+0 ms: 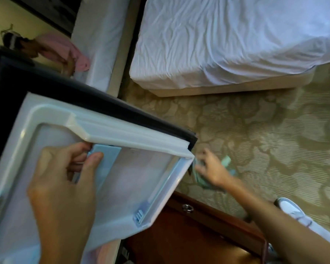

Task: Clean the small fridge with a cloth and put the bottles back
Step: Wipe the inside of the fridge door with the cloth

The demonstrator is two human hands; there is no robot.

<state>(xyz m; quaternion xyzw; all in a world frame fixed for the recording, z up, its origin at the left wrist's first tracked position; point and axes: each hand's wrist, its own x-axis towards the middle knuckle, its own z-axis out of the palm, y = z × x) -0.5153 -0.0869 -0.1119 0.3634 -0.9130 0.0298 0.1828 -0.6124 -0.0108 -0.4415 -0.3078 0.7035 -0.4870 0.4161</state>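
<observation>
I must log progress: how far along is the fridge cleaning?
Done: fridge door open, no bottles in it. In hand: left hand grips the blue plastic piece; right hand touches the green cloth on the carpet. Left: wiping, returning bottles; none in view.

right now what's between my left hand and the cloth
Head view: the inner panel of the open fridge door and its corner, between left hand and cloth.

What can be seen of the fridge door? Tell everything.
The fridge door stands open, its white moulded plastic liner facing the camera, with a dark outer edge along the top. A pale blue rail runs along one side, ending in a clip. The left hand grips a pale blue piece near the upper rim.
</observation>
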